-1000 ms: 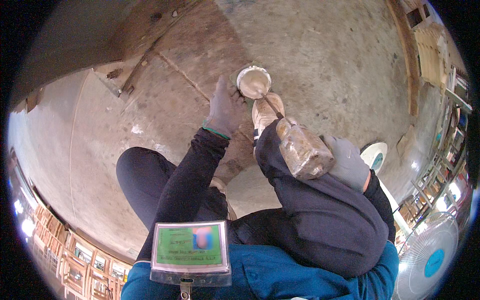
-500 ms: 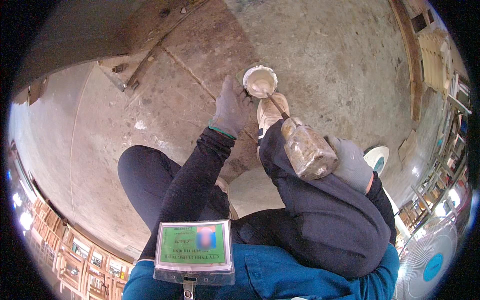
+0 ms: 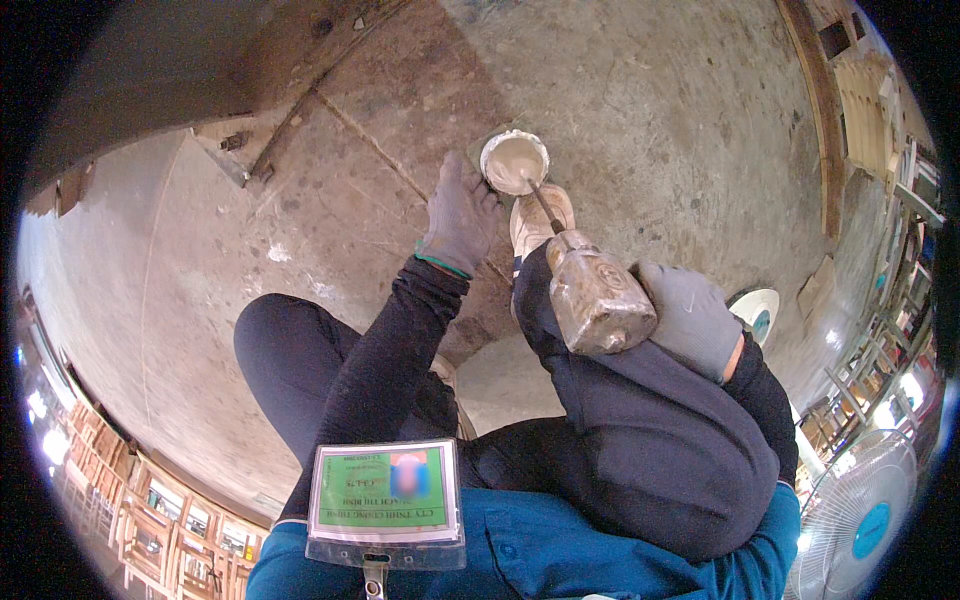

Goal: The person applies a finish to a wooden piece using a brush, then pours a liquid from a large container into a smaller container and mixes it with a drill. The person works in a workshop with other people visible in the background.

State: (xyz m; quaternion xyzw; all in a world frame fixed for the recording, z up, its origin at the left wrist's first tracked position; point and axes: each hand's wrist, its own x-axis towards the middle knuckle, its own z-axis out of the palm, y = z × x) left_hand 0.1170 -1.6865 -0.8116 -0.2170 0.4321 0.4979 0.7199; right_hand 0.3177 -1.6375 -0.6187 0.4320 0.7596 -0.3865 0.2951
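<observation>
A round white pot (image 3: 488,160) of pale, creamy paste stands on the floor by my shoe (image 3: 545,212). My left hand (image 3: 460,215), in a grey glove, is at the pot's left side with its fingers spread; whether the fingertips touch the wall I cannot tell. In my grey-gloved right hand (image 3: 690,315) is a worn, paste-smeared power drill (image 3: 603,300), held over my right knee. My fingers on its handle are mostly hidden behind the drill's body. A thin mixing rod (image 3: 545,207) runs from the drill, its tip down in the paste.
A white electric fan (image 3: 850,510) stands at the lower right, its round base (image 3: 757,312) on the floor. A long wooden beam (image 3: 822,120) lies at the right. Wooden frames (image 3: 150,530) stack at the lower left. An ID badge (image 3: 385,500) hangs at my chest.
The drill and my right hand have shifted slightly left, and the drill has turned a little. The rod's tip remains in the pot. My left hand stays beside the pot.
</observation>
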